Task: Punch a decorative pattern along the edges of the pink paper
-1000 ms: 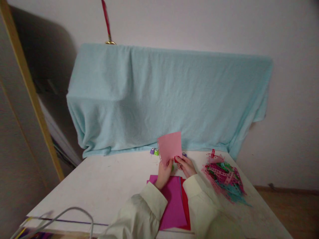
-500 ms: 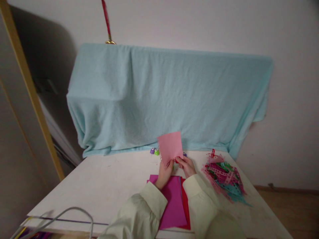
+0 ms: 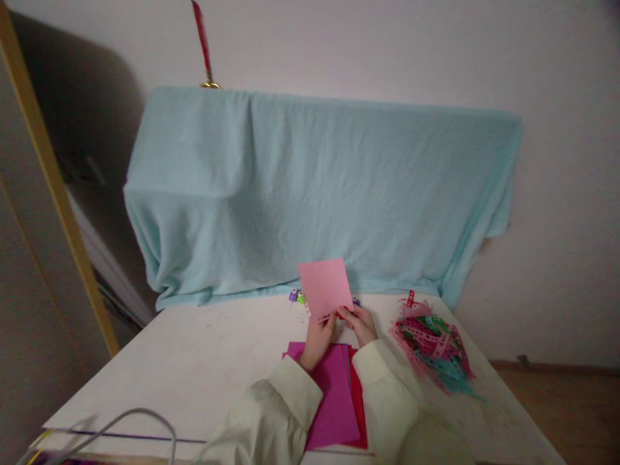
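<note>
My left hand (image 3: pixel 320 339) pinches the lower edge of a pink sheet of paper (image 3: pixel 325 287), raised above the table and tilted towards me. Small punched notches run down its left side and along the bottom edge. At the sheet's lower right corner my right hand (image 3: pixel 362 325) is closed around a small red paper punch (image 3: pixel 343 311), mostly hidden by the fingers. Below my wrists lies a stack of paper, a magenta sheet (image 3: pixel 332 403) on top and a red sheet (image 3: pixel 359 407) showing at its right.
Small purple (image 3: pixel 293 295) and green figures (image 3: pixel 301 298) with eyes stand behind the pink paper. A tangled heap of punched paper strips (image 3: pixel 436 342) lies at right. A light blue cloth (image 3: pixel 329 187) hangs at the back. A grey cable (image 3: pixel 130 413) loops at front left.
The pink paper has turned slightly and shifted a little left, both hands staying on it. The whole view has moved slightly.
</note>
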The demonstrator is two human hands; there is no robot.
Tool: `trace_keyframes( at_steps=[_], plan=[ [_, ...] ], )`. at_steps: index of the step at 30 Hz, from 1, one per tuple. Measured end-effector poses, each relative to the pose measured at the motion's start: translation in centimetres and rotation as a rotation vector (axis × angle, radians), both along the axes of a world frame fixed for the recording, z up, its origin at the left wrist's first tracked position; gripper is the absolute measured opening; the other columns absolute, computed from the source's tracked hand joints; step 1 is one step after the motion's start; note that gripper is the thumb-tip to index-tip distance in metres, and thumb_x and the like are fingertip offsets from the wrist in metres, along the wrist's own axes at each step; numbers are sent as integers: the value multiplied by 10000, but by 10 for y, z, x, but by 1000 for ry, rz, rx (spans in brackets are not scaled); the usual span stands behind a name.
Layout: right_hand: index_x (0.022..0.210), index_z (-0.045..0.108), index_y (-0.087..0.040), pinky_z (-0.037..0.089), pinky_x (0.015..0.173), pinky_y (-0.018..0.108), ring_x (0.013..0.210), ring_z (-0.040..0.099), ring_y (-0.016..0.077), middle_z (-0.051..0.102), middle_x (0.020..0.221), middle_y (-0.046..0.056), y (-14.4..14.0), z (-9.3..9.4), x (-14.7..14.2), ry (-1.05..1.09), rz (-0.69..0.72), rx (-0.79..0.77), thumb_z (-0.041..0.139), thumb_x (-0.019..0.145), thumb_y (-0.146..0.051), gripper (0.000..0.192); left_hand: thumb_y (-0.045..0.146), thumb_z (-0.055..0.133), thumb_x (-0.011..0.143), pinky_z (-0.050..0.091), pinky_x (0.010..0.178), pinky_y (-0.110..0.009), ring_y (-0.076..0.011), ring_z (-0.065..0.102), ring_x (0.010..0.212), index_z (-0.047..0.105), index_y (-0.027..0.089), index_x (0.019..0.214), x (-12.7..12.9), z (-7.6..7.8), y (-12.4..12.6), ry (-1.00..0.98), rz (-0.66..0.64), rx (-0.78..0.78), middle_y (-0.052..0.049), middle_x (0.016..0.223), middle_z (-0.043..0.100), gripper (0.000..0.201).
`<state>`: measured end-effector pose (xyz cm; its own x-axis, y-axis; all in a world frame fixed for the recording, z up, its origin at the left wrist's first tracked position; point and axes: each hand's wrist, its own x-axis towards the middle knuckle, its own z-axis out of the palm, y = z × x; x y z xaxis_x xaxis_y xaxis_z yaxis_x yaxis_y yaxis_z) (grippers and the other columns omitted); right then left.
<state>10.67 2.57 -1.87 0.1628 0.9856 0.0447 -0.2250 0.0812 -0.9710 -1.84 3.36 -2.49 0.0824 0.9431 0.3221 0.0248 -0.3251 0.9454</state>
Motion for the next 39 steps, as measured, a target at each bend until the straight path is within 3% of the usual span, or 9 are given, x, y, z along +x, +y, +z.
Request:
trace_keyframes(
  at_steps=[5, 11, 16, 22, 31, 39],
  plan=[
    [791, 669, -135, 245, 430, 234, 459, 382, 79, 603, 618, 5, -1, 0, 0, -36, -3, 0, 755, 588, -481, 411, 409, 511, 825, 285, 1050, -378, -225, 494, 1158, 653, 163, 1013, 1, -3, 0, -5, 24, 3, -84, 1053, 666, 340],
    [726, 628, -135, 254, 410, 226, 438, 388, 82, 508, 496, -27, 7, -14, 3, -95, 66, 11, 700, 672, -488, 365, 441, 463, 842, 375, 956, -370, -233, 573, 1005, 651, 127, 1001, -3, 2, -2, -10, -20, -48, -103, 1029, 669, 398],
    [790, 624, -139, 271, 401, 215, 446, 399, 82, 509, 526, -27, 11, -22, 3, -68, 82, 31, 675, 714, -468, 341, 447, 468, 841, 387, 942, -351, -231, 574, 1019, 657, 127, 979, -4, 1, -2, -22, -21, -61, -102, 1044, 667, 397],
    [796, 632, -144, 274, 401, 210, 452, 405, 80, 505, 534, -28, 10, -19, 1, -48, 91, 29, 670, 723, -465, 332, 441, 501, 819, 402, 940, -361, -226, 604, 981, 659, 133, 993, -2, 3, -5, -72, 29, -80, -110, 993, 686, 387],
    [814, 646, -154, 299, 427, 209, 471, 436, 70, 580, 655, 4, 9, -19, 3, 27, 64, 13, 671, 727, -453, 313, 516, 466, 803, 464, 805, -345, -228, 638, 820, 687, 116, 833, -8, 18, -11, -101, 70, -179, -118, 828, 700, 458],
    [805, 642, -159, 288, 431, 208, 479, 438, 72, 570, 661, -3, 10, -18, 6, 96, 43, 37, 676, 734, -427, 280, 531, 485, 797, 443, 823, -349, -243, 628, 856, 693, 108, 852, -7, 10, -8, -64, 64, -219, -123, 809, 701, 475]
  ],
)
